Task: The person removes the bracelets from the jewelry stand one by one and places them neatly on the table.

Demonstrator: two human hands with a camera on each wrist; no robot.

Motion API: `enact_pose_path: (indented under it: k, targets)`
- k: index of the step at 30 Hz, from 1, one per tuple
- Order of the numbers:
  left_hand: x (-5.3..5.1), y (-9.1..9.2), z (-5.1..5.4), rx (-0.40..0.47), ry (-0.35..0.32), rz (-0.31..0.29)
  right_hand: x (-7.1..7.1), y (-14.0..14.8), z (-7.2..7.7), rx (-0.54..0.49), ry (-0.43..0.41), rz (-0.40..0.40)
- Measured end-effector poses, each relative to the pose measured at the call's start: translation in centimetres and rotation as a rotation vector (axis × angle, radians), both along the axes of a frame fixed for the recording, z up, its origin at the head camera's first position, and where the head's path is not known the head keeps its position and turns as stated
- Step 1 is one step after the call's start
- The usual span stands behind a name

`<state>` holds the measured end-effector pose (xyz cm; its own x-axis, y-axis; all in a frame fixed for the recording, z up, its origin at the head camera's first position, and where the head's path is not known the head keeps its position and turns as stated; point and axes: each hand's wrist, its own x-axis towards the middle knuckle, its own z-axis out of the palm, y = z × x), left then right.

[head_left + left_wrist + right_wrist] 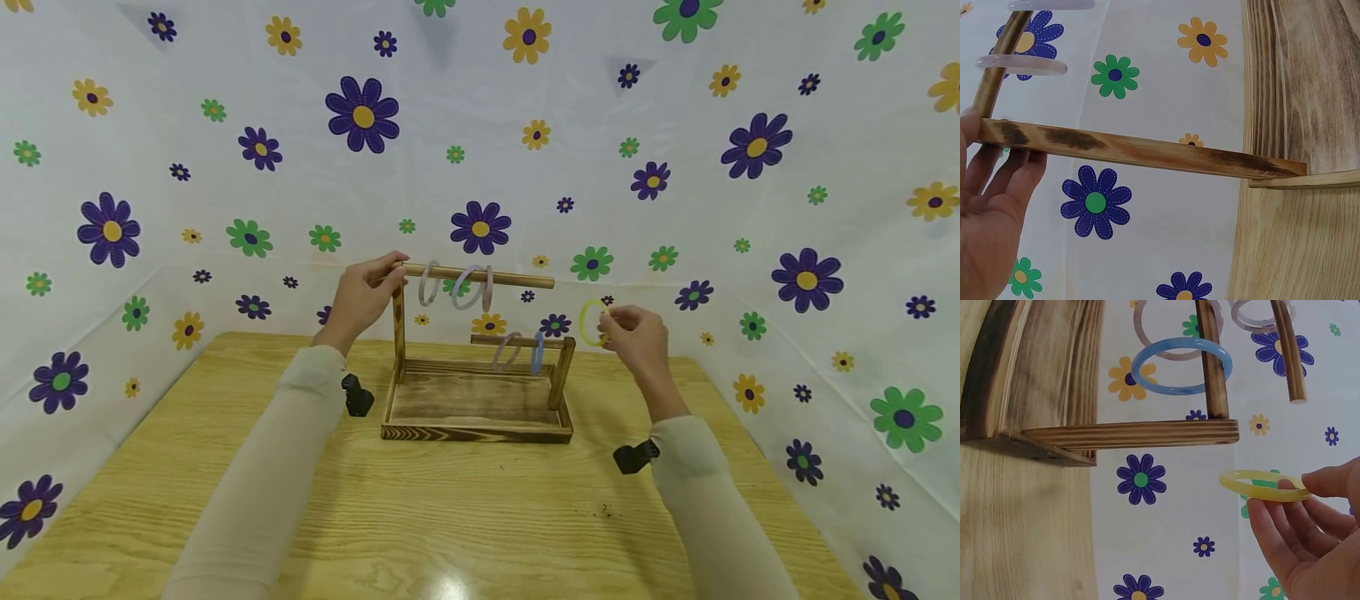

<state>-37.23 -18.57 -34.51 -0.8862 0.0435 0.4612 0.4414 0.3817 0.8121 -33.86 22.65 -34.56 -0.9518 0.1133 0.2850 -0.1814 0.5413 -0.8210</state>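
Observation:
A wooden bangle stand (480,434) has a tray base, a tall left post (1129,150) and a shorter right post (561,373). My left hand (363,296) grips the top of the tall post, where the upper rod (521,279) joins it. Three pale bangles hang on that rod, one of them lilac (455,293). From the lower rod (1215,387) hang a pinkish bangle (497,357) and a blue bangle (1179,344). Right of the stand, my right hand (636,335) pinches a yellow bangle (1254,489) between thumb and fingers, apart from both rods.
Under the stand is a light wood-grain table (450,500). A white flower-print cloth (420,183) covers the back and sides behind it. The upper rod's free end points right, the lower rod's left. Small dark specks (604,508) lie on the table at front right.

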Motion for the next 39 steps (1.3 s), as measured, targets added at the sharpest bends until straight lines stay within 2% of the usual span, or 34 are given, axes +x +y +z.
enact_pose_path:
  k: [10, 22, 30, 39]
  targets:
    - [-0.1, 0.0, -0.1, 0.003, 0.005, 0.012, 0.4, 1.3, -0.9, 0.014, -0.040, 0.009]
    - [0.2, -0.1, 0.0, 0.026, -0.015, -0.031, 0.3, 2.2, -2.4, 0.087, -0.082, -0.001]
    - [0.0, -0.2, 0.0, -0.009, 0.003, 0.003, 0.2, 2.7, -2.9, 0.136, -0.079, -0.003]
    - [0.0, 0.0, 0.0, -0.010, 0.006, 0.004, 0.2, 3.2, -4.1, 0.141, -0.120, -0.008]
